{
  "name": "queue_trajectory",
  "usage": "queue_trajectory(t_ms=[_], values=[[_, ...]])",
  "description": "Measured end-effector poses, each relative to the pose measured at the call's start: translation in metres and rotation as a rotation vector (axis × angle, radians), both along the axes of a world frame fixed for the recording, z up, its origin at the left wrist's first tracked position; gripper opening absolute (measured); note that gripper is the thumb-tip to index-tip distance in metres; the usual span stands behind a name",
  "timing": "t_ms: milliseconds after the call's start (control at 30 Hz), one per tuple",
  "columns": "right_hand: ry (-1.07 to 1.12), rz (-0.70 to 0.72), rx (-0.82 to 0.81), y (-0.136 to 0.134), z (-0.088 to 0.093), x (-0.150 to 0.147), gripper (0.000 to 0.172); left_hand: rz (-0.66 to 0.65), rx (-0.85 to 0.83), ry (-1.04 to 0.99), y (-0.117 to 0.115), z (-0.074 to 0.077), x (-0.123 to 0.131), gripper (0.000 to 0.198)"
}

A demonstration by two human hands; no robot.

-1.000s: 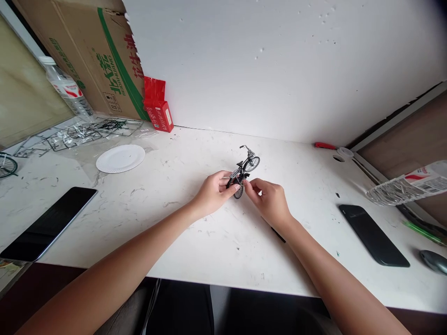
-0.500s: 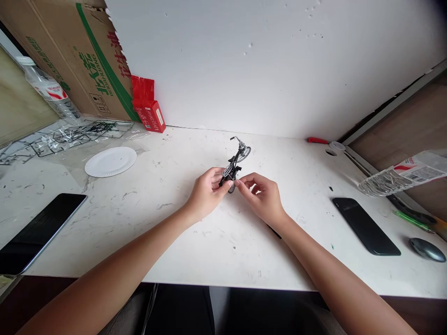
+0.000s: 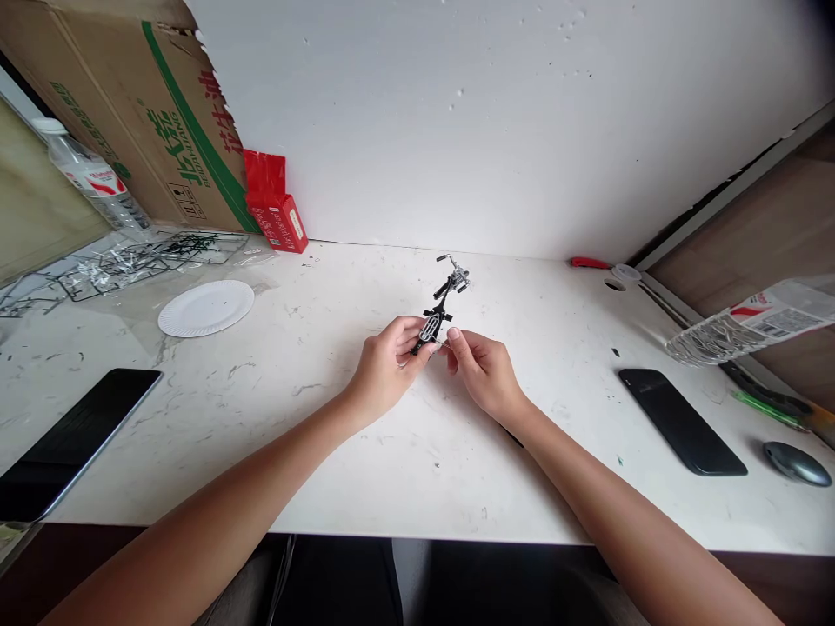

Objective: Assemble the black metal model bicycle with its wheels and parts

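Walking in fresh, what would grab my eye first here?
Probably the small black-and-silver model bicycle at the centre, held above the white table in the left hand, with the right hand close at its near end. Next, the bright red box at the back left, in front of a big cardboard box with green and red lettering.

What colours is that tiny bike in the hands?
The model bicycle is black with silvery parts. It shows in the head view, the only one here.

We count two hands (image 3: pixel 384 372) (image 3: pixel 488 369), one hand-held miniature bicycle (image 3: pixel 431 327), two plastic bottles (image 3: pixel 97 181) (image 3: pixel 770 317), one paper plate (image 3: pixel 189 309), one computer mouse (image 3: pixel 797 462).
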State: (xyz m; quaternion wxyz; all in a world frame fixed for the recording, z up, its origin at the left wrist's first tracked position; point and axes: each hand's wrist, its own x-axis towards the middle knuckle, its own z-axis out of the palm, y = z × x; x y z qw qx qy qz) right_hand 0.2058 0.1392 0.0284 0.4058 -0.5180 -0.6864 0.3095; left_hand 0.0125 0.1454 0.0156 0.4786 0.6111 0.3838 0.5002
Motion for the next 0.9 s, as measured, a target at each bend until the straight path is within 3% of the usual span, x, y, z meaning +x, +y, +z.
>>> queue_trajectory(t_ms=[200,367,700,900], values=[[0.034,-0.003,0.055,-0.0019,0.0030,0.0005,0.036,0.038,0.006,-0.013,0.0019,-0.0012,-0.0012,0.039],[0.014,-0.017,0.036,0.0005,0.0001,0.0014,0.037,0.048,-0.008,-0.012,0.0015,-0.0006,-0.0021,0.041],[-0.009,0.007,-0.028,0.0005,-0.0006,0.0007,0.056,0.027,0.053,0.011,-0.0028,0.0038,-0.0003,0.034],[0.027,0.040,-0.012,-0.0008,0.0001,0.0003,0.041,0.041,0.032,-0.021,-0.0014,0.0030,-0.0006,0.034]])
